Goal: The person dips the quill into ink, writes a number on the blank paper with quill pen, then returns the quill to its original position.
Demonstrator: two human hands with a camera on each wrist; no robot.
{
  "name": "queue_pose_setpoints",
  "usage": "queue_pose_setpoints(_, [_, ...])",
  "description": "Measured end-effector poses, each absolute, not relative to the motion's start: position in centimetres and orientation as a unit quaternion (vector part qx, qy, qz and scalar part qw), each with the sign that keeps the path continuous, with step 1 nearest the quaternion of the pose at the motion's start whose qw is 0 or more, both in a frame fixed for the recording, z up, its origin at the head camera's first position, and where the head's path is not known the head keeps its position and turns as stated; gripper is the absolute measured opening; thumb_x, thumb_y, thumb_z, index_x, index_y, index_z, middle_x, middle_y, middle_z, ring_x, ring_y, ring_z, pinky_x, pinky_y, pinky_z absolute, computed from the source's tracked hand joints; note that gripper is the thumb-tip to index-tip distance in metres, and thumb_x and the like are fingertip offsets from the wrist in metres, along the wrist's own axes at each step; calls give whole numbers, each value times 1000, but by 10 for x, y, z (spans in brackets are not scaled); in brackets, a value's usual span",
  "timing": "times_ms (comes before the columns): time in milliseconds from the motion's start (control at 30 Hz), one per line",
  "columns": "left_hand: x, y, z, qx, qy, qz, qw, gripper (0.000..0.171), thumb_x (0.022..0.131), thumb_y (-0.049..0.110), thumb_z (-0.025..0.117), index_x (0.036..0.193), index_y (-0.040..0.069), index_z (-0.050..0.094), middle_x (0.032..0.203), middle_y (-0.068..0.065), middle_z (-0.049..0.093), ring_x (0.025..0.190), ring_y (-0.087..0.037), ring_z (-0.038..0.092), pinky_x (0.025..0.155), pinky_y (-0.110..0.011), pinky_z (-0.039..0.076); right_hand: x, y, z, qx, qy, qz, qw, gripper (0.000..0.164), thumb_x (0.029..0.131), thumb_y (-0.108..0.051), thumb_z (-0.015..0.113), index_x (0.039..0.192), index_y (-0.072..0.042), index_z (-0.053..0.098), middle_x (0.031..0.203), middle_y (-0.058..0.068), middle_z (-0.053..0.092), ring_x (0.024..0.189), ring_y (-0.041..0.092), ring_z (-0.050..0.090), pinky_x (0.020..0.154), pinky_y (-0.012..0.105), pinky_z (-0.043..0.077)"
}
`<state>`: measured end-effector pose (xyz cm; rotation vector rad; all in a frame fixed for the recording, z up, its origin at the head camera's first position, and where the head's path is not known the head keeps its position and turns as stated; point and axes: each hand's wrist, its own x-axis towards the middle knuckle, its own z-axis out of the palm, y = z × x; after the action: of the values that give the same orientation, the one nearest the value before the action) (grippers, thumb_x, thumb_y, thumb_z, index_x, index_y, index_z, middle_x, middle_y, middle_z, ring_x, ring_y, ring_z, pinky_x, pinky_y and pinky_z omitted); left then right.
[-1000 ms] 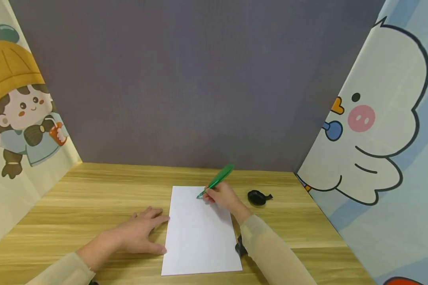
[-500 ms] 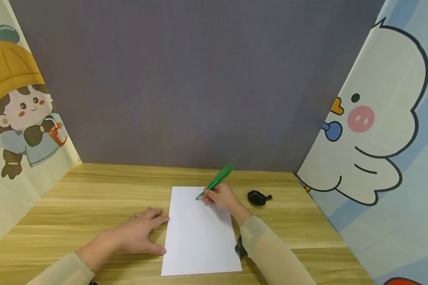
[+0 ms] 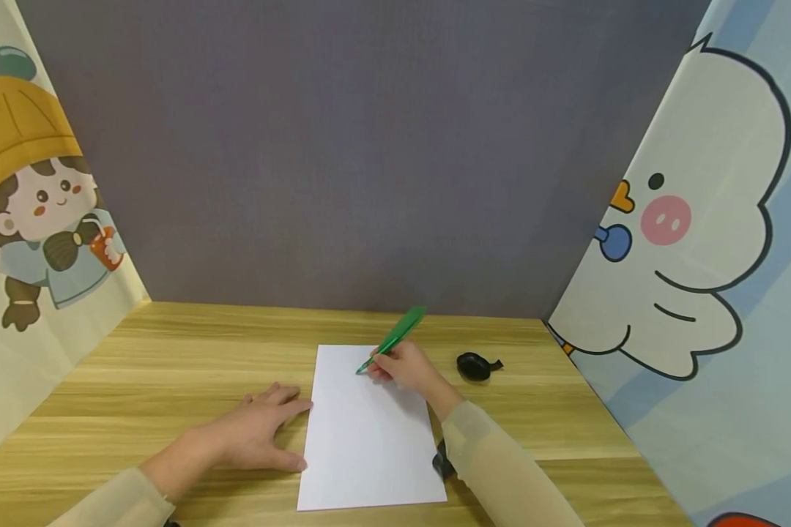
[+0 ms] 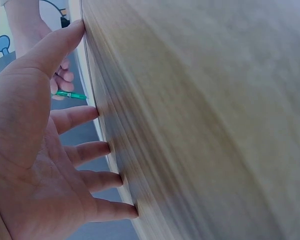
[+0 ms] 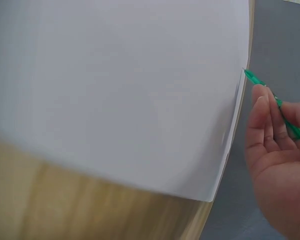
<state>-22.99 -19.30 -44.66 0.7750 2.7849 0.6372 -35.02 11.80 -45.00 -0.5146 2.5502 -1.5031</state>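
A sheet of white paper [image 3: 369, 446] lies upright-format on the wooden table. My right hand [image 3: 405, 366] pinches a green pen [image 3: 398, 334] with a broad, leaf-like top end, its tip at the upper part of the sheet. In the right wrist view the pen [image 5: 254, 77] slants between thumb and fingers, its tip right at the paper's surface. My left hand [image 3: 257, 432] rests spread on the table, thumb and index fingertips at the sheet's left edge. Straight, parted fingers [image 4: 92, 152] show in the left wrist view.
A glossy black rounded object [image 3: 473, 367] with a short tail lies right of the paper. Another black object [image 3: 443, 462], partly hidden, sits by my right sleeve [image 3: 494, 454]. A dark grey panel [image 3: 349, 161] stands behind the table, with cartoon-printed walls on both sides.
My right hand and the pen have slid slightly left and down over the sheet. My left hand stays where it was.
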Motion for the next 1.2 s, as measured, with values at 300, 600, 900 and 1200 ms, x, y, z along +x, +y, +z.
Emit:
queue_pose_setpoints(300, [-230,-193,-448,261,938,213,87,101,83,65,87,161,10,53,170,-30,40,158,-65,30,112,-96,22,-346,112,-449,-176,844,-501,81,20,110,-10,65,114,4,78,100,17,84,85,22,82,76,33,68])
queue_pose_setpoints(600, [-229,-193,-446,257,937,218,91,101,83,65,88,161,10,53,171,-30,39,158,-65,28,113,-95,21,-343,111,-446,-169,847,-497,88,18,110,-12,66,114,1,79,98,11,84,84,19,81,76,31,67])
queue_pose_setpoints(900, [-229,-192,-446,258,937,218,88,101,83,64,88,161,10,54,170,-31,40,158,-66,29,113,-95,21,-340,111,-445,-172,841,-503,99,19,110,-12,67,114,1,79,99,12,84,85,18,82,77,32,68])
queue_pose_setpoints(1200, [-230,-193,-445,259,936,220,89,100,83,63,88,160,10,54,169,-31,40,158,-66,29,113,-95,21,-339,112,-446,-184,838,-502,108,21,111,-12,65,118,2,79,101,13,85,88,20,82,78,33,68])
